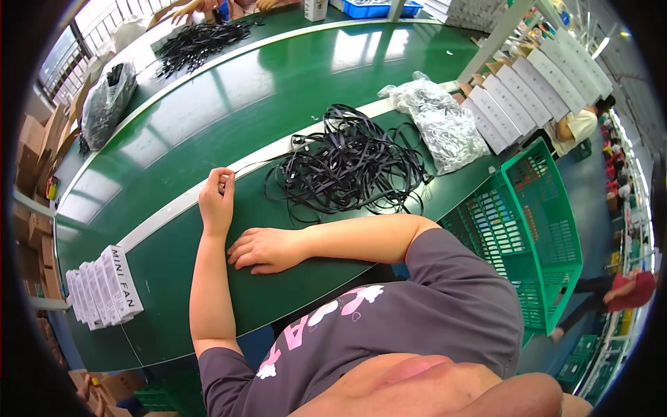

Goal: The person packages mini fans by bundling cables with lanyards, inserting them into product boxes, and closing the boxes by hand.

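Note:
A large tangled pile of black straps (347, 167) lies on the green table in front of me. My left hand (217, 198) is to the left of the pile, its fingers closed in a pinch. One thin black strap runs from the pile to those fingertips, and a small dark bit shows between them. Palm down on the table, my right hand (267, 249) rests near my left forearm with its fingers stretched out and nothing in it. A clear plastic bag of small white parts (445, 128) sits against the right side of the pile.
Several small white boxes (104, 292) stand at the left. Larger white boxes (514, 97) line the right, beside a green plastic basket (545, 229). Beyond the white strip runs a shiny green belt (278, 83). Across it are another strap pile (198, 45) and another person's hands.

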The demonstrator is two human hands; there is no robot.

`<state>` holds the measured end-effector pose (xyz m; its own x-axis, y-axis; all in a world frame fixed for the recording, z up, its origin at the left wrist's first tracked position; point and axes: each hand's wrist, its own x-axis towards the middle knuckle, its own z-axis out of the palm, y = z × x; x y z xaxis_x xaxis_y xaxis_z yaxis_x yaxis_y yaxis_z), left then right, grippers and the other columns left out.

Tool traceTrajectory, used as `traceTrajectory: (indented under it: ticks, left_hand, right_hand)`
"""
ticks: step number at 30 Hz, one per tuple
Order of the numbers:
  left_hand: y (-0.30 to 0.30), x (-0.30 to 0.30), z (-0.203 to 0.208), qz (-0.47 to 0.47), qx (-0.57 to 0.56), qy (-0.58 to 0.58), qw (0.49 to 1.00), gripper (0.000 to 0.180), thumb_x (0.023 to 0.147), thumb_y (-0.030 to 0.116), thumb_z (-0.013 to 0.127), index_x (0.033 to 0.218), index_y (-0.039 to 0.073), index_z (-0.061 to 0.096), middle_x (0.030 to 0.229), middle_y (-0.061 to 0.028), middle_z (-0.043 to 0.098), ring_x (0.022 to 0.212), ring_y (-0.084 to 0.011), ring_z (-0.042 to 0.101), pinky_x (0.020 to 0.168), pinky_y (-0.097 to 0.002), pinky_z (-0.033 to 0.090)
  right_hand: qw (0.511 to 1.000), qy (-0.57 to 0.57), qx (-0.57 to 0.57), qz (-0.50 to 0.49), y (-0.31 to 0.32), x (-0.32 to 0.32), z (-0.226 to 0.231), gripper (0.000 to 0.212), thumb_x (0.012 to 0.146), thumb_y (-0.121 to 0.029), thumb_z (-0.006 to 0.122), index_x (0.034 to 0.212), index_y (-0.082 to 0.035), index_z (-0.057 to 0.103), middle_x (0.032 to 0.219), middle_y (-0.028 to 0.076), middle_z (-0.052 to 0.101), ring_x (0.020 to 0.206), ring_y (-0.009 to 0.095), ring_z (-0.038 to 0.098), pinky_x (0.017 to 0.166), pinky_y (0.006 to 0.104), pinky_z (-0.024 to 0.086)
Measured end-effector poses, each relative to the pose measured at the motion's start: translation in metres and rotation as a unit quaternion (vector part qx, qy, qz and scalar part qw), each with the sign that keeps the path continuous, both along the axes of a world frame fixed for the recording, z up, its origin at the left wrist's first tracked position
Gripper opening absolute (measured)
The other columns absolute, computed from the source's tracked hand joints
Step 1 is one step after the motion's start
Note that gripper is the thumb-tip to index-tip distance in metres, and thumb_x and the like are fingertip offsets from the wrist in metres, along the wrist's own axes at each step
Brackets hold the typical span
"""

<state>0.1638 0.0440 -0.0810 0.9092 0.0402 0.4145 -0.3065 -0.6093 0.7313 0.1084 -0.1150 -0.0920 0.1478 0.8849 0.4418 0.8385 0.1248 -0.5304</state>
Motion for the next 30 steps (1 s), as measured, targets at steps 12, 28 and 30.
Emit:
traceTrajectory:
  ticks: [12,28,30]
  left_hand:
    - [-0.003,0.000,0.010,-0.025,0.056,0.018,0.998,0.013,0.092,0.011,0.062,0.101,0.006,0.071,0.084,-0.0099,0.069,0.075,-0.0216,0.066,0.069,-0.0307,0.050]
    - [-0.005,0.001,0.007,-0.034,0.125,0.002,0.992,0.012,0.088,0.014,0.067,0.098,0.007,0.070,0.087,-0.0089,0.066,0.082,-0.0251,0.065,0.074,-0.0336,0.049]
    - [-0.005,0.001,0.006,-0.040,0.129,0.000,0.991,0.012,0.088,0.014,0.067,0.097,0.007,0.070,0.087,-0.0088,0.066,0.081,-0.0247,0.064,0.073,-0.0333,0.049]
  right_hand:
    - [1.000,0.013,0.010,0.011,0.000,0.003,-0.001,0.031,0.086,-0.019,0.065,0.114,-0.006,0.062,0.126,0.011,0.060,0.126,0.028,0.050,0.106,0.0457,0.036]
    - [1.000,0.001,0.024,0.000,0.003,0.003,-0.013,0.029,0.085,-0.019,0.067,0.111,-0.007,0.065,0.124,0.008,0.062,0.126,0.027,0.049,0.105,0.0447,0.035]
    - [1.000,0.007,0.027,0.006,0.003,0.003,-0.013,0.030,0.084,-0.020,0.067,0.111,-0.007,0.065,0.124,0.008,0.062,0.127,0.026,0.049,0.106,0.0447,0.034]
